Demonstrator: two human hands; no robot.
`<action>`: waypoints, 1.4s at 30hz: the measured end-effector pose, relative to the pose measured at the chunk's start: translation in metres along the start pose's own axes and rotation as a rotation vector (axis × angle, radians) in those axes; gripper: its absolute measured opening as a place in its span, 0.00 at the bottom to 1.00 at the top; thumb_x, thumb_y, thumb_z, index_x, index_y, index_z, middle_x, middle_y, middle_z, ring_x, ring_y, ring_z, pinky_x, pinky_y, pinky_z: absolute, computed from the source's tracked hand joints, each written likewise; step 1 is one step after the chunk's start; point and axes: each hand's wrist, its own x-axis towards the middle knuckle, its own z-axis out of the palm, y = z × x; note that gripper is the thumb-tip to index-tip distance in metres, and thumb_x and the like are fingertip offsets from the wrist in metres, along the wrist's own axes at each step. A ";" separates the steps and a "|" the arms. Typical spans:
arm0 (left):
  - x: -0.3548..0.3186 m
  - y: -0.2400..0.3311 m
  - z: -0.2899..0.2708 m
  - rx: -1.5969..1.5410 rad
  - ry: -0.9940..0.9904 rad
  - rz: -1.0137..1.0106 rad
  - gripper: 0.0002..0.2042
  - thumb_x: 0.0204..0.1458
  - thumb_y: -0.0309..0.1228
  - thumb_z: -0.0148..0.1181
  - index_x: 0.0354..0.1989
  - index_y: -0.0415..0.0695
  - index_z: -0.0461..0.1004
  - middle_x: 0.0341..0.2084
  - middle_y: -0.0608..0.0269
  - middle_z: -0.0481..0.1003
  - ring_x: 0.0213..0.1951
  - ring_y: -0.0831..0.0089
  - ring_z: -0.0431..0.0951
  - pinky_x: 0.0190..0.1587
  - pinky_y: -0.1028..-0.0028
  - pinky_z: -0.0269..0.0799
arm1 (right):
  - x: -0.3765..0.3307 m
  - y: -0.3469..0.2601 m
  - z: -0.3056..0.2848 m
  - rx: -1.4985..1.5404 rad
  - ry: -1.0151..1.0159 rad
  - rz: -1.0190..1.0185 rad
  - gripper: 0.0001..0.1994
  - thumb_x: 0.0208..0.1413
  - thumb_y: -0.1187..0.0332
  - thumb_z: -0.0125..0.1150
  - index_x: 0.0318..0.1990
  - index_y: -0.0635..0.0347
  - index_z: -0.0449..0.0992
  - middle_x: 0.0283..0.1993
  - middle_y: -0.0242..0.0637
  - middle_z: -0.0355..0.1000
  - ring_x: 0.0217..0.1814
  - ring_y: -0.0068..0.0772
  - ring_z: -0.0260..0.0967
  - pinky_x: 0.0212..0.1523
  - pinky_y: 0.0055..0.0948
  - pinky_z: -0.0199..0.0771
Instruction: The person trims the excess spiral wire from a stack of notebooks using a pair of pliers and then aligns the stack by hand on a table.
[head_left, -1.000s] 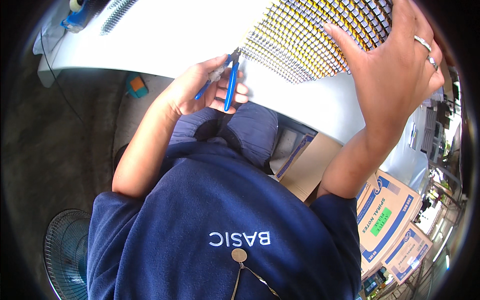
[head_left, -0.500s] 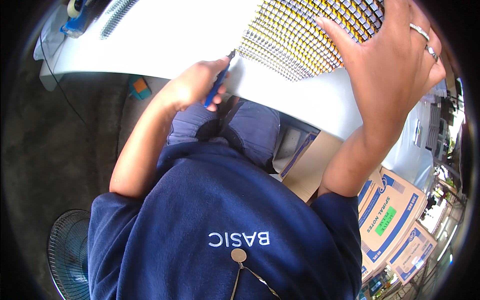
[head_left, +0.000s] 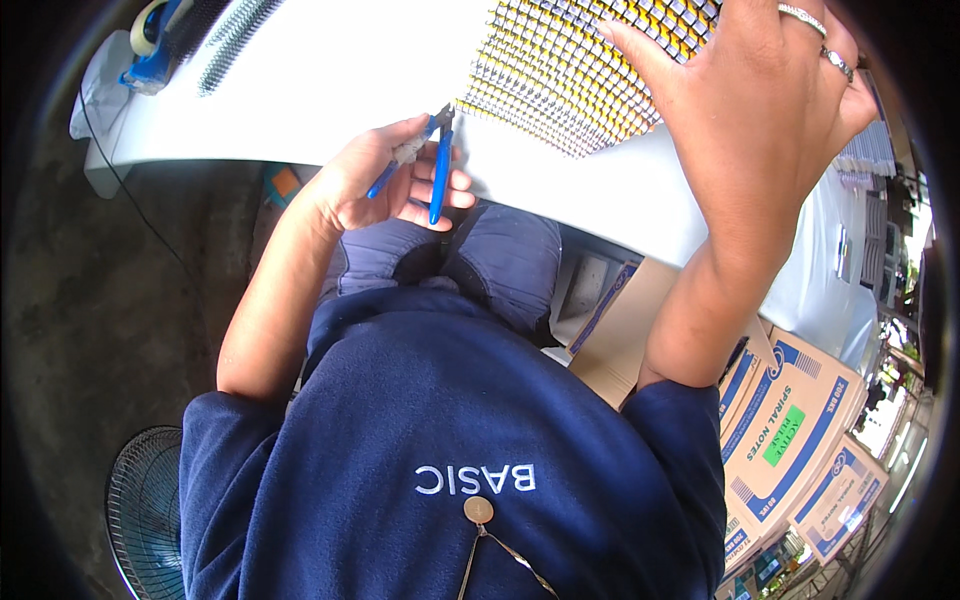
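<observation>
Pliers with blue handles and a small metal tip (head_left: 432,165) sit in the person's left hand (head_left: 375,180). The fingers (head_left: 452,190) of that hand are curled together around the blue handles, and the handles stand a little apart from each other. The metal tip points up at the near edge of the wide white table (head_left: 330,70). It is just beside the corner of a big sheet made of many small yellow and silver pieces in neat rows (head_left: 560,75).

The right hand (head_left: 760,110) lies flat on that sheet, palm down. Its fingers are spread apart and grip nothing. Two silver rings (head_left: 815,35) sit on two of its fingers.

The person wears a dark blue top (head_left: 430,440) and dark blue trousers (head_left: 500,260), and the knees are tucked under the table edge. A tape holder with a blue body (head_left: 150,40) stands at the far left corner of the table, well apart from the hands. Brown cardboard boxes with blue stripes (head_left: 790,430) are stacked low on the right side. A round dark fan with a wire cage (head_left: 145,510) stands on the grey floor at the lower left.
</observation>
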 end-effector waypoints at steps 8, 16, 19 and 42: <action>-0.008 0.010 0.013 0.825 0.394 0.085 0.23 0.61 0.45 0.35 0.46 0.35 0.65 0.25 0.58 0.71 0.22 0.72 0.73 0.27 0.68 0.74 | -0.001 -0.004 -0.005 0.014 -0.014 -0.020 0.28 0.48 0.53 0.49 0.54 0.58 0.66 0.54 0.33 0.66 0.57 0.31 0.59 0.57 0.32 0.52; -0.022 0.069 -0.031 1.616 0.032 0.290 0.21 0.56 0.46 0.45 0.46 0.40 0.66 0.33 0.53 0.73 0.39 0.68 0.74 0.40 0.70 0.69 | 0.005 0.020 -0.024 0.187 -0.005 -0.010 0.27 0.55 0.50 0.43 0.54 0.60 0.67 0.54 0.33 0.67 0.56 0.29 0.60 0.57 0.31 0.53; -0.015 0.077 -0.049 1.705 0.751 0.293 0.24 0.52 0.45 0.52 0.52 0.41 0.64 0.42 0.46 0.70 0.43 0.57 0.73 0.47 0.62 0.66 | 0.018 0.047 -0.039 0.423 0.037 0.028 0.27 0.57 0.49 0.41 0.54 0.61 0.67 0.53 0.33 0.67 0.56 0.28 0.60 0.57 0.30 0.54; 0.079 0.012 0.043 0.160 -0.042 0.815 0.39 0.55 0.62 0.28 0.67 0.44 0.40 0.66 0.59 0.44 0.66 0.66 0.44 0.66 0.64 0.35 | -0.133 -0.009 0.111 2.408 -0.785 1.030 0.27 0.61 0.48 0.39 0.60 0.58 0.60 0.58 0.34 0.63 0.59 0.26 0.59 0.60 0.31 0.58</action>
